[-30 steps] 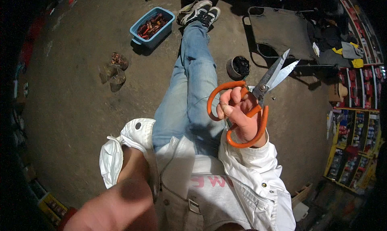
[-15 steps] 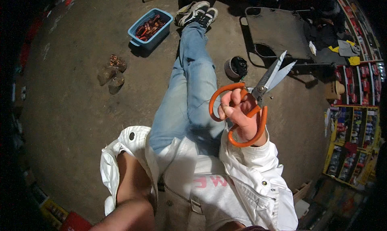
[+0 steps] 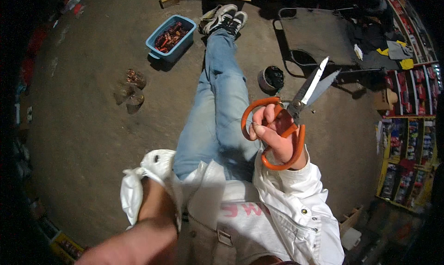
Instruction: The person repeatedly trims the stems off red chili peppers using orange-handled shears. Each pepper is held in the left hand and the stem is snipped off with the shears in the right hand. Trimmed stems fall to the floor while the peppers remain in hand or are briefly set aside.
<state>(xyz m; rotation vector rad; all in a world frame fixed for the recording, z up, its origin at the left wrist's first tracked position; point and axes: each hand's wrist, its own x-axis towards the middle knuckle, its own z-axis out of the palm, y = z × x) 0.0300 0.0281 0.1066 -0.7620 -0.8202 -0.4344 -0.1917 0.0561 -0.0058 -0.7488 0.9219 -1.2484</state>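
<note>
From where I sit at the far end of the feed, I have the right hand (image 3: 275, 136) clamped around a large pair of scissors (image 3: 299, 105), thumb and fingers gathered at the orange looped handles. The scissors are raised over the floor (image 3: 342, 154), beside the knee of the outstretched jeans (image 3: 222, 94), with their blades spread in a narrow V toward the upper right. I see a thin strand (image 3: 252, 122) at the fingertips, too fine to make out. The left forearm (image 3: 155, 202) comes out of a white jacket (image 3: 296, 195) sleeve and runs off the lower edge; I cannot tell how the left hand stands.

Near the blades, on their left, I find a round bucket (image 3: 271, 80) with dark contents. Left of the legs are a blue bin (image 3: 177, 53) holding reddish-brown scraps (image 3: 172, 36) and some small bags (image 3: 134, 103) clustered together. A dark folding frame seat (image 3: 314, 36) stands at upper right.
</note>
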